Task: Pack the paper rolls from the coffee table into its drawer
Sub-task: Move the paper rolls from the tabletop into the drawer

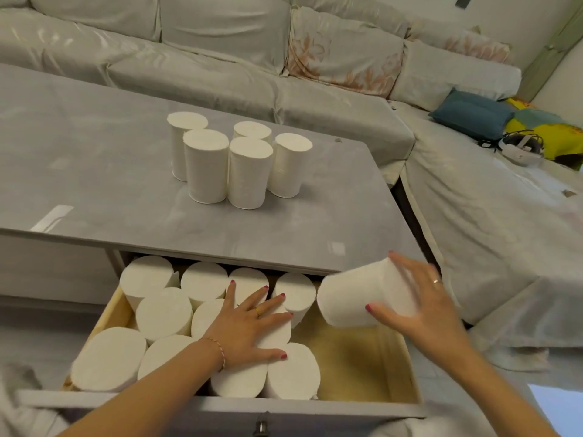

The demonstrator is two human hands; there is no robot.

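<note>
While the left hand lies flat with its fingers spread straight on the tops of the packed rolls in the drawer, the right hand carries one more roll over the drawer's bare right part, its fingers wide and wrapped round the roll's side with the thumb below. That roll is tilted, nearly on its side, with one end facing the packed ones; I judge it is being brought in to stand next to them, and the flat left hand is likely there to keep the standing rolls from tipping or shifting as it goes in. The packed rolls stand upright and touch each other in tight rows from the left wall onward, which saves room; only the right strip of the wooden bottom shows. Five rolls stand upright in a close cluster on the tabletop, well apart from the hands, so the task looks more than half done. Behind is a covered sofa with a blue cushion and a headset on it. No brand, label or writing can be read on the rolls, the drawer or the tabletop; some marks on a yellow thing by the cushion are too small to read
</note>
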